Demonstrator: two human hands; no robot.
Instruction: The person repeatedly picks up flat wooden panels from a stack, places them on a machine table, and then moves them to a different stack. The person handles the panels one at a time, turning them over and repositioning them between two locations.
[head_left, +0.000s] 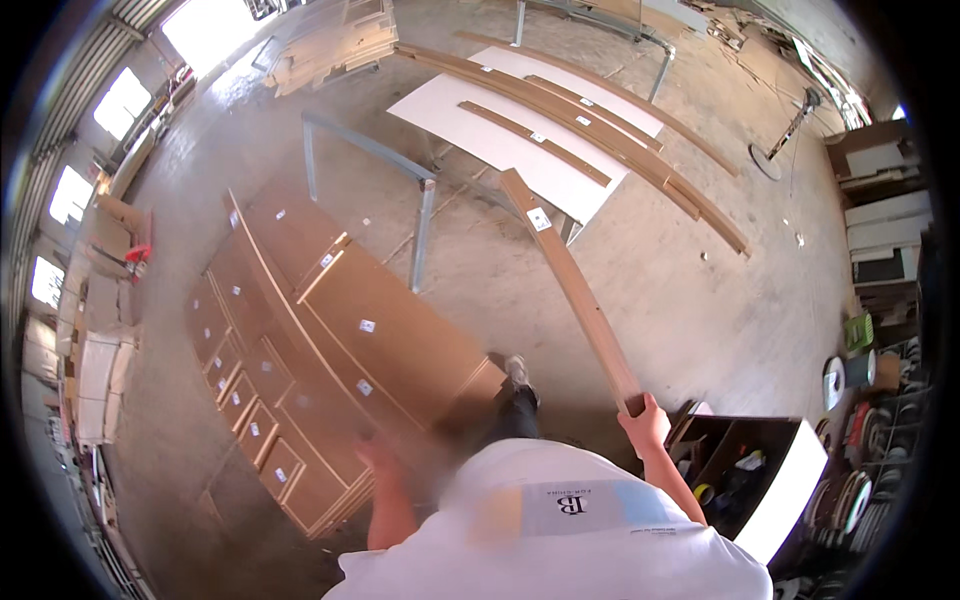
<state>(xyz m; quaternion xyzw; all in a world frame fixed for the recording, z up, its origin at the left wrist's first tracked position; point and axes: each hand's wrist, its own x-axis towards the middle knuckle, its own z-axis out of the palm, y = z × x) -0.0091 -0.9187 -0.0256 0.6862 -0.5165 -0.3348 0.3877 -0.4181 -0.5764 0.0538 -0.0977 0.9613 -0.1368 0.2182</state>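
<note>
- at 4 o'clock, near the right hand (648, 430): an open box (792, 490), dark inside, white along the outer side
- inside that box: a yellow ring-shaped item (704, 494), a pale item (750, 460) and dark contents too dim to name
- in the right hand: a long brown board (575, 285), fingers wrapped around the near end; raised at a slant from 4 o'clock to just past 12
- at 7 o'clock: the left hand (380, 458), blurred, nearest to stacked brown panels (400, 320) and a thin curved-looking strip (290, 300); impossible to tell whether spread, pressed together or pinching
- at 3 o'clock, far right: a small green crate (858, 330), contents too small to tell
- below it, towards 4 o'clock: reels (855, 497) crowded together
- from 12 to 1 o'clock: a white-topped table (425, 103), with brown strips (535, 140) lying along it
</note>
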